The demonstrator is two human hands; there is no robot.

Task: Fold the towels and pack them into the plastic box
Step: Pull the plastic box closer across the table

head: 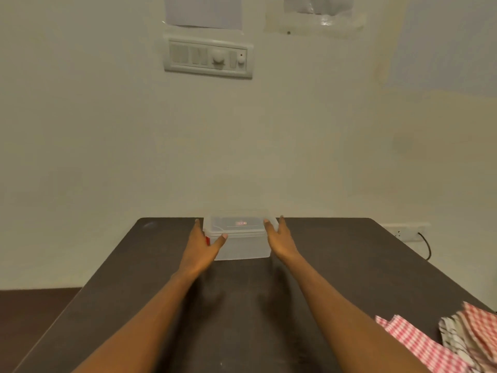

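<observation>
A clear plastic box with its lid on stands at the far edge of the dark table, close to the wall. My left hand lies against the box's left side, fingers straight, thumb resting across its front upper edge. On the opposite side, my right hand touches the box with straight fingers and its thumb on the lid's corner. Red-and-white checked towels lie crumpled at the table's near right corner, with a white towel with dark checks among them.
A switch panel is fixed on the wall above the box. A wall socket with a black cable sits to the right of the table. The floor shows at the lower left.
</observation>
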